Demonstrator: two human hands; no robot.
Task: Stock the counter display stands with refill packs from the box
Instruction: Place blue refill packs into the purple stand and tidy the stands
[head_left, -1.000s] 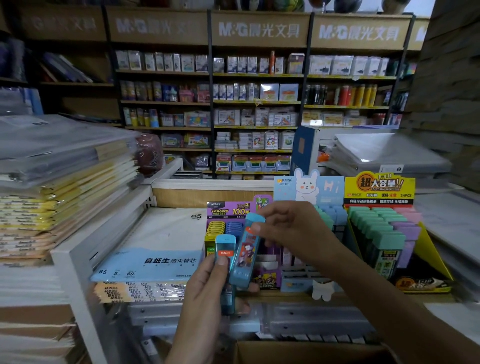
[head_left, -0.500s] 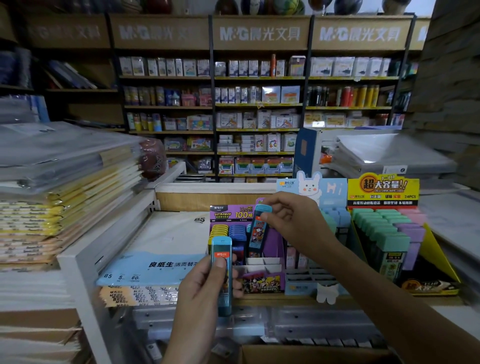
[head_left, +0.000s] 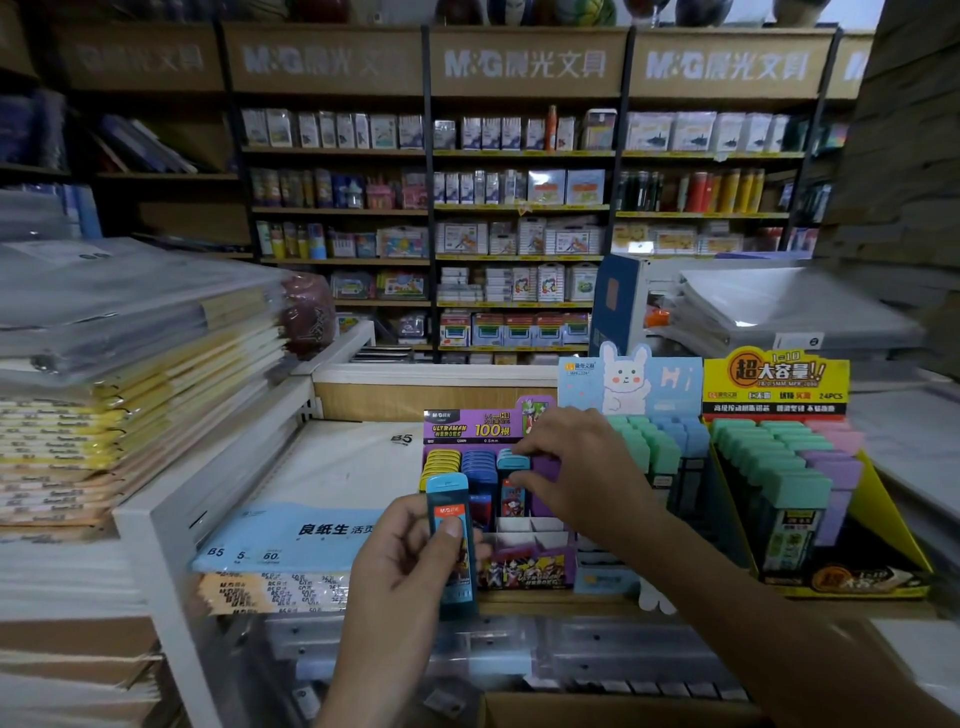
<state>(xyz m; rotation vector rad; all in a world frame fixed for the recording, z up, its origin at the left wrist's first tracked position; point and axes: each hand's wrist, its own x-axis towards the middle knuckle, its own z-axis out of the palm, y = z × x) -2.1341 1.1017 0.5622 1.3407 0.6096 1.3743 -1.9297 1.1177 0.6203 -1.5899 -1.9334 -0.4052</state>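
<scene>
My left hand grips an upright blue refill pack in front of the purple display stand. My right hand pinches the cap of a second blue refill pack, which stands in a slot of that stand beside rows of yellow and dark blue packs. Several front slots of the stand are white and bare. A cardboard box shows at the bottom edge, its contents hidden.
A blue rabbit-card stand and a yellow stand of pastel packs sit to the right. B5 paper packs lie left of the purple stand, with tall notebook stacks further left. Stocked shelves fill the back wall.
My right hand carried its blue pack forward and down into a slot of the purple stand. My left hand stayed near, holding the other pack upright.
</scene>
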